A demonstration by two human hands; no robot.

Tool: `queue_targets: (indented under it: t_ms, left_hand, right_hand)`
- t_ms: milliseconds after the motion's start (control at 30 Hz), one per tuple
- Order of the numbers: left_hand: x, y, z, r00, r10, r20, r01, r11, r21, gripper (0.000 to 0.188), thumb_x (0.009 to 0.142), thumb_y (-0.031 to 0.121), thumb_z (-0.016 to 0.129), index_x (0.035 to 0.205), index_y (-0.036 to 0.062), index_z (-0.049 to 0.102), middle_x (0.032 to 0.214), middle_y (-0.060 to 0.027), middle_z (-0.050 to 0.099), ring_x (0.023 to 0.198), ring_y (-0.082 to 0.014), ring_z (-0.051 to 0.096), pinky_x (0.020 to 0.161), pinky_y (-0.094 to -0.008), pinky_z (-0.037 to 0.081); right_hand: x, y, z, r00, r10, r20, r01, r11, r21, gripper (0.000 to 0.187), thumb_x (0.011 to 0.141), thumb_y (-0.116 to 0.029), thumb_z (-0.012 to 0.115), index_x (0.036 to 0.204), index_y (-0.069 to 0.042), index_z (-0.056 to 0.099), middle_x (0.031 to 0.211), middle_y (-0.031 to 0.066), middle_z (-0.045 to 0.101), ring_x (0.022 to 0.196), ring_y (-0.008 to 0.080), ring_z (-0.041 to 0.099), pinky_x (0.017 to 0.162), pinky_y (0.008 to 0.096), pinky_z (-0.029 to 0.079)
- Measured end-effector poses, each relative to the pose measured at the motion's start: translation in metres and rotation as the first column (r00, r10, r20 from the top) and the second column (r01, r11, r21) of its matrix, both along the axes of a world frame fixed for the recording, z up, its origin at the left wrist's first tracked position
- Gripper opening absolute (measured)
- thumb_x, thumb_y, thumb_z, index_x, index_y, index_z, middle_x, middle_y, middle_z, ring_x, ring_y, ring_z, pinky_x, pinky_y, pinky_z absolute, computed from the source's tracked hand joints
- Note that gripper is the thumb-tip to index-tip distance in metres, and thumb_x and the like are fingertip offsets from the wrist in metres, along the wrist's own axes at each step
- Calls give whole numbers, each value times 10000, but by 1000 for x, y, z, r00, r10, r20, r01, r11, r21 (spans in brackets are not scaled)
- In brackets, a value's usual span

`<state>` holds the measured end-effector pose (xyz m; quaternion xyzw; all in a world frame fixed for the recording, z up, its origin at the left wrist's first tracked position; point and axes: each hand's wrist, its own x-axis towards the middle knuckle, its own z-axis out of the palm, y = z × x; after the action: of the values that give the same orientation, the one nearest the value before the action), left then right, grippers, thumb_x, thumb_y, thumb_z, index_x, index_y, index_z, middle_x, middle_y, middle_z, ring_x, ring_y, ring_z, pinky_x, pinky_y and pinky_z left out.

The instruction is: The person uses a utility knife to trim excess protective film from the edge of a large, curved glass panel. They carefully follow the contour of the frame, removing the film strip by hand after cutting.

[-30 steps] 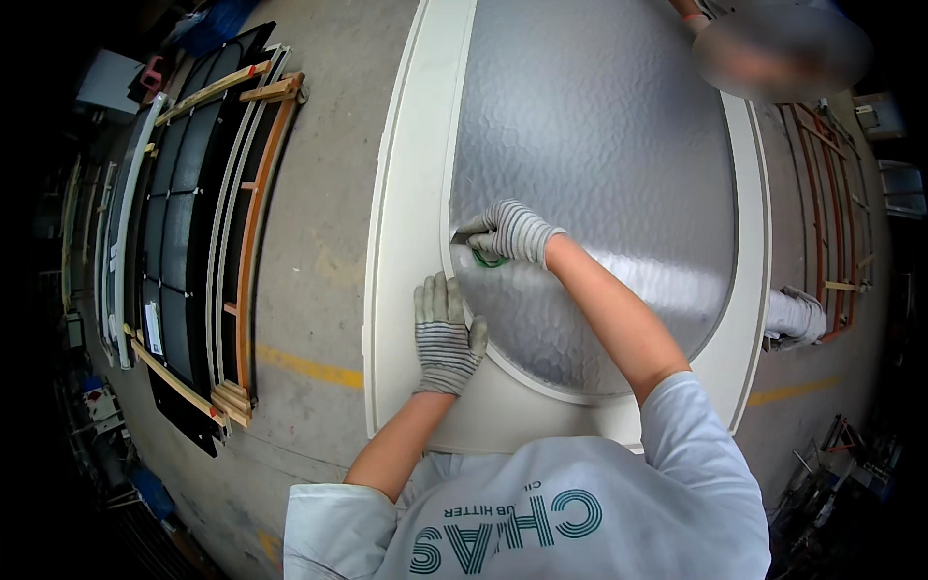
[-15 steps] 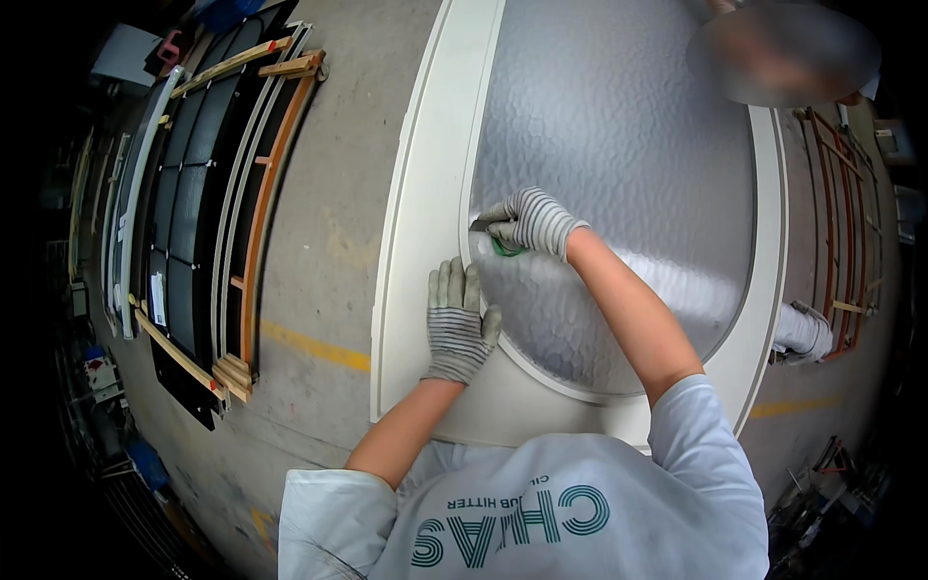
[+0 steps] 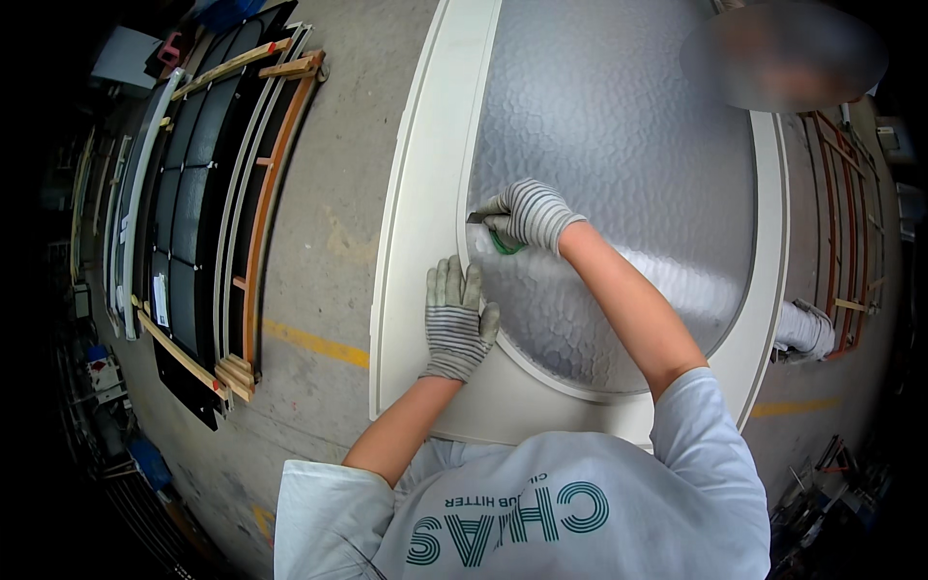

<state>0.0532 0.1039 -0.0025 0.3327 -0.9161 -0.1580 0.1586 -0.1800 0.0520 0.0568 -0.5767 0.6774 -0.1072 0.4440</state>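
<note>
Beneath both hands lies a large white door-like frame (image 3: pixel 416 251) around a rounded pane of rippled glass (image 3: pixel 619 145). My right hand (image 3: pixel 534 215), in a grey striped glove, is closed on a green-handled tool with a flat metal blade (image 3: pixel 475 218). Its blade tip meets the pane's left edge, beside the inner rim of the frame; most of the handle is hidden by the fingers. My left hand (image 3: pixel 456 324), in a matching glove, lies flat on the frame just below, fingers stretched out toward the blade.
To the left, dark gridded panels (image 3: pixel 184 213) lean with wooden battens (image 3: pixel 266 222) on the concrete floor (image 3: pixel 329 213). A reddish metal rack (image 3: pixel 839 232) stands at the right, near a white cloth-like bundle (image 3: pixel 802 331). Another person (image 3: pixel 783 58), blurred, is at the upper right.
My right hand has shifted slightly up along the pane's left edge with the tool. The left hand stays flat on the frame, nearly unmoved.
</note>
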Motion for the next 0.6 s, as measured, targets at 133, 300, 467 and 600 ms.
queue_targets:
  t_ms: [133, 300, 467, 600]
  left_hand:
    - [0, 0, -1, 1000, 5, -8, -5, 1000, 8, 660, 877, 324, 545, 1415, -17, 372, 1416, -329, 359, 1338, -502, 322, 1136, -597, 211]
    - [0, 1, 0, 1000, -1, -12, 1, 1000, 12, 682, 840, 292, 584, 1411, -14, 374, 1417, -327, 355, 1340, -502, 315, 1139, -596, 211]
    - [1, 1, 1, 1000, 17, -1, -17, 999, 28, 684, 802, 270, 614, 1383, -21, 403, 1391, -330, 378, 1325, -507, 327, 1138, -598, 213]
    - [-2, 0, 4, 1000, 28, -7, -27, 999, 41, 655, 807, 245, 609, 1373, -19, 414, 1379, -333, 389, 1312, -509, 338, 1136, -600, 215]
  right_hand:
    - [0, 6, -9, 997, 23, 77, -26, 999, 43, 308, 878, -194, 579, 1148, -248, 718, 700, 29, 685, 614, 188, 609, 659, 319, 523]
    - [-1, 3, -11, 997, -45, 57, 44, 998, 33, 305, 874, -182, 578, 1140, -219, 723, 689, 49, 681, 591, 174, 600, 643, 319, 520]
    - [2, -2, 4, 999, -17, -39, 19, 999, 44, 284, 869, -187, 597, 1120, -192, 730, 707, 70, 685, 618, 179, 623, 666, 318, 521]
    - [1, -3, 6, 999, -19, 29, 17, 998, 53, 259, 872, -193, 631, 1101, -126, 732, 756, 74, 704, 651, 164, 639, 674, 317, 521]
